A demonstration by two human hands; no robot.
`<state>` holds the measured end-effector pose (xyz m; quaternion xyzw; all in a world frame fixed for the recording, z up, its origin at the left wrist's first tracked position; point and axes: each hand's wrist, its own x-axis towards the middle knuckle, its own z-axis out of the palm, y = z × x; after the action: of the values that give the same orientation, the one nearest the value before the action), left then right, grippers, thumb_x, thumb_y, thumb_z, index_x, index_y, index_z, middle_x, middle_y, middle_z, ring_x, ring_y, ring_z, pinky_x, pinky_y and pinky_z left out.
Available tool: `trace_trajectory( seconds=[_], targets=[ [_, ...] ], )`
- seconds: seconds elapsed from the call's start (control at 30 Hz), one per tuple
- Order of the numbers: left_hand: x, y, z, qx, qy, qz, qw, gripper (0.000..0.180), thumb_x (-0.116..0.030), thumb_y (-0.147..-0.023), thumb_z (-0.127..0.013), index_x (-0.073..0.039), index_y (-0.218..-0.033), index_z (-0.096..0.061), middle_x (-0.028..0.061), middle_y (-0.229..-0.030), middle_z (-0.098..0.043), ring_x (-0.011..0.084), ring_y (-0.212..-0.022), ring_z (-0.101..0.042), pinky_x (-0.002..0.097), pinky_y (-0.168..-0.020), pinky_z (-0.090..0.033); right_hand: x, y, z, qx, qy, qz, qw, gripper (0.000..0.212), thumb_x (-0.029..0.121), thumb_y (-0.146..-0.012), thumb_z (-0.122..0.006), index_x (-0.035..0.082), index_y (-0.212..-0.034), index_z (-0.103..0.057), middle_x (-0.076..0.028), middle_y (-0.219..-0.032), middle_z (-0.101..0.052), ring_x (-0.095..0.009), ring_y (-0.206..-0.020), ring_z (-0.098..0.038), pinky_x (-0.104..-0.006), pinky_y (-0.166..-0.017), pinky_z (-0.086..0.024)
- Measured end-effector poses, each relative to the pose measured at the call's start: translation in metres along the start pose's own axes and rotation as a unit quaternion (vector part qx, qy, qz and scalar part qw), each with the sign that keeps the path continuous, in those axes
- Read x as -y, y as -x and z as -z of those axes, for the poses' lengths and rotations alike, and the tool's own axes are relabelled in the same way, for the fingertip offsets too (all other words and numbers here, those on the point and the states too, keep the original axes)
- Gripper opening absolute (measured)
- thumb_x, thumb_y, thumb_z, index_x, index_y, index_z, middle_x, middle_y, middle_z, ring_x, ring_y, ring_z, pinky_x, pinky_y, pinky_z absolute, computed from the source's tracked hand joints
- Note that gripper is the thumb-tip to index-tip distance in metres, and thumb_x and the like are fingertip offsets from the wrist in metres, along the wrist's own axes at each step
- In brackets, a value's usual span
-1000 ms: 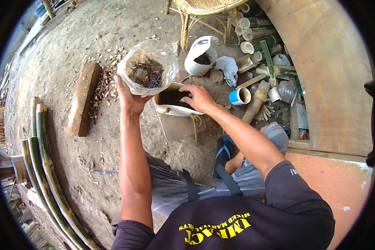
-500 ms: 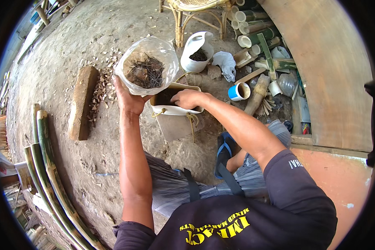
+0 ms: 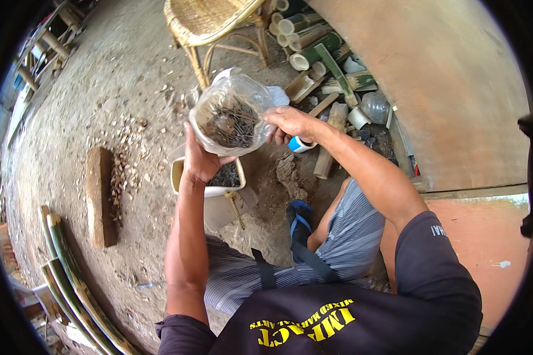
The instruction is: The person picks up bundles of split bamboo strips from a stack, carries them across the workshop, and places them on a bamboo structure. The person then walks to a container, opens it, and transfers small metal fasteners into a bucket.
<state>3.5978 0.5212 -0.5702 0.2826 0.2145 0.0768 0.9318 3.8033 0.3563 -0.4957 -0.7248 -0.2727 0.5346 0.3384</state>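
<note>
A clear plastic bag (image 3: 237,89) with an open mouth hangs over the ground in front of me. Thin dark nails (image 3: 234,125) lie in a heap inside it. My left hand (image 3: 200,160) grips the bag at its lower left, thumb along the side and the other fingers partly hidden beneath. At the right rim, my right hand (image 3: 291,123) pinches the plastic. Just below the bag stands a white cut-open container (image 3: 218,191) with a rope handle (image 3: 237,212). Dark nail-like pieces (image 3: 226,176) show inside, and the bag covers part of its opening.
A wicker chair (image 3: 210,21) stands ahead, beside stacked bamboo pieces (image 3: 308,56). A blue-and-white cup (image 3: 301,144) is partly behind my right hand. On the left lie a wooden block (image 3: 100,198), wood chips (image 3: 121,168) and long bamboo poles (image 3: 77,275). A wooden panel (image 3: 438,89) stands right.
My right hand has come out of the white container and taken hold of the bag's right rim. The bag has shifted right relative to the container. The whole view has turned.
</note>
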Motion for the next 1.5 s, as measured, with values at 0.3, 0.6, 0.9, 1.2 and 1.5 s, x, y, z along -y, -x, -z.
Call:
trace_trajectory(
  seconds=[0.3,0.6,0.9,1.2,1.5],
  targets=[
    [0.033,-0.031,-0.032,-0.042,-0.33,0.033,0.942,0.069,-0.051,-0.101,-0.051,-0.007,-0.152,-0.036,0.0153,-0.144,-0.053,0.0331,-0.129,-0.053,0.0482,-0.102,-0.045,-0.15,-0.034,0.158,-0.315,-0.218,-0.12,0.916,0.024,0.023,-0.103,-0.042,0.01,-0.111,-0.061,-0.006,-0.083,-0.067,-0.012,-0.064,-0.061,-0.03,-0.056,-0.052],
    [0.033,-0.035,-0.021,-0.087,-0.357,0.027,0.93,0.056,-0.045,-0.103,-0.052,-0.005,-0.142,-0.05,0.007,-0.114,-0.069,0.019,-0.104,-0.065,0.0371,-0.09,-0.051,-0.201,-0.103,0.191,-0.303,-0.512,-0.127,0.794,0.045,0.034,-0.108,-0.037,0.015,-0.148,-0.031,-0.02,-0.133,-0.057,-0.034,-0.111,-0.065,-0.0569,-0.095,-0.053],
    [-0.005,0.03,0.004,-0.214,-0.556,-0.075,0.8,0.027,-0.026,-0.099,-0.059,-0.002,-0.106,-0.072,0.0084,-0.082,-0.072,0.0126,-0.076,-0.067,0.0291,-0.071,-0.052,-0.184,-0.127,0.173,-0.264,-0.214,-0.264,0.902,0.044,0.05,-0.1,-0.045,0.015,-0.124,-0.057,-0.007,-0.094,-0.071,-0.021,-0.08,-0.068,-0.0495,-0.084,-0.048],
    [0.025,0.081,0.006,0.025,-0.825,-0.052,0.562,0.046,-0.003,-0.087,-0.055,-0.02,-0.129,-0.064,0.0118,-0.108,-0.073,0.0284,-0.099,-0.07,0.0446,-0.092,-0.053,-0.062,-0.133,0.097,-0.14,0.123,-0.061,0.981,0.048,0.048,-0.098,-0.057,0.002,-0.102,-0.069,-0.011,-0.084,-0.073,-0.018,-0.065,-0.069,-0.0353,-0.058,-0.052],
    [-0.029,0.116,-0.035,-0.065,-0.847,-0.016,0.527,0.06,-0.012,-0.098,-0.05,-0.023,-0.153,-0.032,0.0137,-0.106,-0.072,0.0332,-0.082,-0.071,0.0454,-0.066,-0.057,0.013,-0.078,-0.019,0.009,0.139,0.063,0.988,0.042,0.04,-0.097,-0.062,0.003,-0.077,-0.064,-0.007,-0.069,-0.068,-0.015,-0.061,-0.063,-0.0333,-0.06,-0.05]
  ],
)
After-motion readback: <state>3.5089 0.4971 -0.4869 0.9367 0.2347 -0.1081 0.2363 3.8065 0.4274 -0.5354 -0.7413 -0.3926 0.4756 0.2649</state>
